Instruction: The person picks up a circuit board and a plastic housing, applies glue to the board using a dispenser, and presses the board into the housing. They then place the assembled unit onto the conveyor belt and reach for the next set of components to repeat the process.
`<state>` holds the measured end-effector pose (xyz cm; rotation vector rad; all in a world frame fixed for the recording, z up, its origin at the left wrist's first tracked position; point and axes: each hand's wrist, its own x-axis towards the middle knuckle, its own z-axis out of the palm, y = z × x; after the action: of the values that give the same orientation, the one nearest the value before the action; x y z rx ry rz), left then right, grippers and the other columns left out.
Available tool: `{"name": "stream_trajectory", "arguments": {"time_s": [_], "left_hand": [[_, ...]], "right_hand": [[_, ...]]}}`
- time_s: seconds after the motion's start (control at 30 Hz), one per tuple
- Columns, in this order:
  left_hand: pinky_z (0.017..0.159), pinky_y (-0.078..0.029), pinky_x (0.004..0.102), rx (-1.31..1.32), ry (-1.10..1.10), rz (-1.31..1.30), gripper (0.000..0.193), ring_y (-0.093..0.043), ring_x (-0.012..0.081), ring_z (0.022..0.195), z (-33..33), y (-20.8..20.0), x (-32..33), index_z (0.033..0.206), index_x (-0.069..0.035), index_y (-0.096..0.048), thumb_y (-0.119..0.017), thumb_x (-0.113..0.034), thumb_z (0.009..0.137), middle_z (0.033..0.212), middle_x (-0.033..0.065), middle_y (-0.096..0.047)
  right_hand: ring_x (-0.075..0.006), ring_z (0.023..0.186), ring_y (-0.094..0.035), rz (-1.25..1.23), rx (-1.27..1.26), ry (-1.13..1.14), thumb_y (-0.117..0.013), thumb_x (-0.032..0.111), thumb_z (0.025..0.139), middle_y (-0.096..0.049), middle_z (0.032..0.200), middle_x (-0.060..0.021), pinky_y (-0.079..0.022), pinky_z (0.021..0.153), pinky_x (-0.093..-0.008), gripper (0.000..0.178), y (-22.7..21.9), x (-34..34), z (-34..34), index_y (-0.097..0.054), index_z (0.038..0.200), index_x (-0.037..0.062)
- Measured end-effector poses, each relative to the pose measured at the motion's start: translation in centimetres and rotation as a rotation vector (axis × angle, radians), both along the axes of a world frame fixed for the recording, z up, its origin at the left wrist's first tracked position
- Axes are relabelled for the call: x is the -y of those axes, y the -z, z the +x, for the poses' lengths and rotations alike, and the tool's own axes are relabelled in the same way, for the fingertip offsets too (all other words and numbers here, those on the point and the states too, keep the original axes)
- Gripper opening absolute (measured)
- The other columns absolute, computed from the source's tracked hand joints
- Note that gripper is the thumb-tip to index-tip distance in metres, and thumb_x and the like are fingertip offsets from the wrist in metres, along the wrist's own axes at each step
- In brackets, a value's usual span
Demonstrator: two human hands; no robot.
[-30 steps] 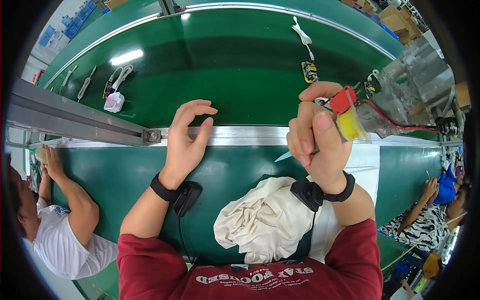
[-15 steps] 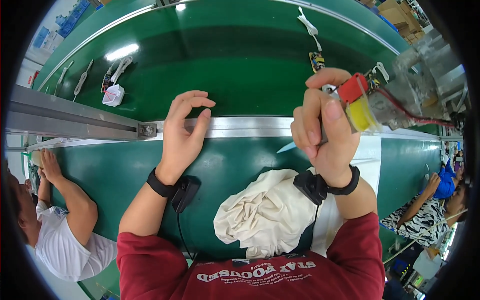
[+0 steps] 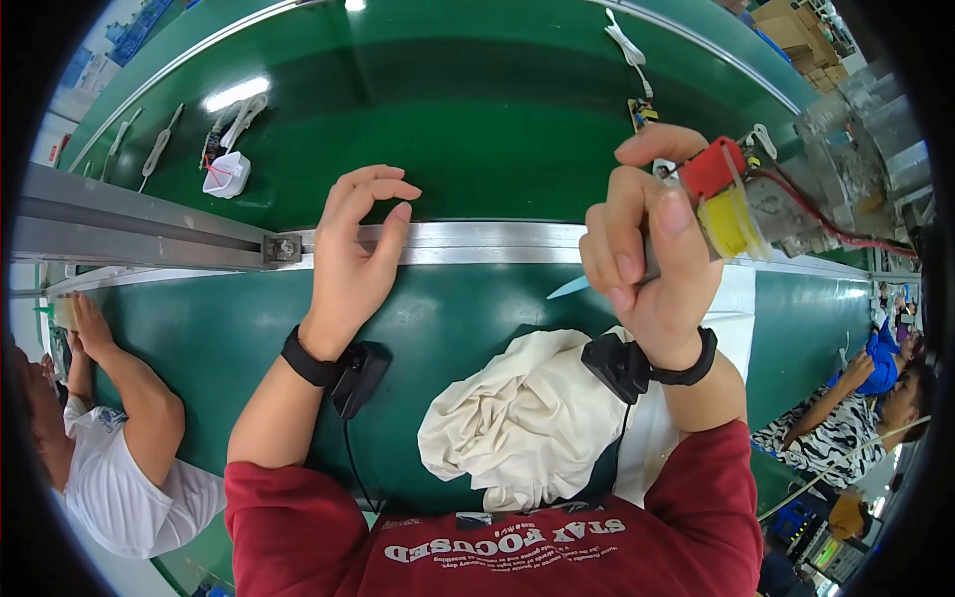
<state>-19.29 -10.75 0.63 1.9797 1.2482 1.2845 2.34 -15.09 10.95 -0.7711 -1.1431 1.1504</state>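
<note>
Right fingers [image 3: 625, 221] partly hide gripped blue-tipped tool [image 3: 570, 288]

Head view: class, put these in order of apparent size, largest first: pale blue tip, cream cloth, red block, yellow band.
1. Cream cloth
2. Red block and yellow band: too alike to rank; nearness to the camera may also enlarge them.
3. Pale blue tip

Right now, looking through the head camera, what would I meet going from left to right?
A co-worker's hand, a white coiled cable, a white square plastic housing, the person's left hand, a pale-blue pointed tip, the person's right hand, a co-worker's black-and-white patterned shirt.
</note>
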Motion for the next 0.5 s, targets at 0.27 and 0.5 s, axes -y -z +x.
{"name": "stream_trajectory", "arguments": {"time_s": [0.27,0.5], "left_hand": [[0.086,-0.046,0.0347,0.004,-0.020,0.062,0.018,-0.056,0.0280,0.103,-0.8,0.6,0.2,0.096,-0.006,-0.065,-0.061,0.001,0.081,0.110,0.0109,-0.059],[0.088,-0.045,0.0343,0.048,0.000,-0.004,0.018,-0.056,0.0274,0.104,-0.8,0.5,0.0,0.096,-0.006,-0.065,-0.060,0.002,0.081,0.111,0.0108,-0.059]], "right_hand": [[-0.0073,0.037,-0.033,0.028,0.049,-0.044,-0.052,0.033,0.095,-0.036,0.054,0.0005,-0.026,0.035,-0.0221,0.041,0.6,0.5,-0.5,-0.038,0.113,-0.0004],[-0.0077,0.037,-0.032,0.077,0.068,-0.093,-0.050,0.037,0.097,-0.035,0.055,0.0009,-0.024,0.034,-0.0220,0.040,1.0,0.1,0.0,-0.038,0.115,0.0039]]}}
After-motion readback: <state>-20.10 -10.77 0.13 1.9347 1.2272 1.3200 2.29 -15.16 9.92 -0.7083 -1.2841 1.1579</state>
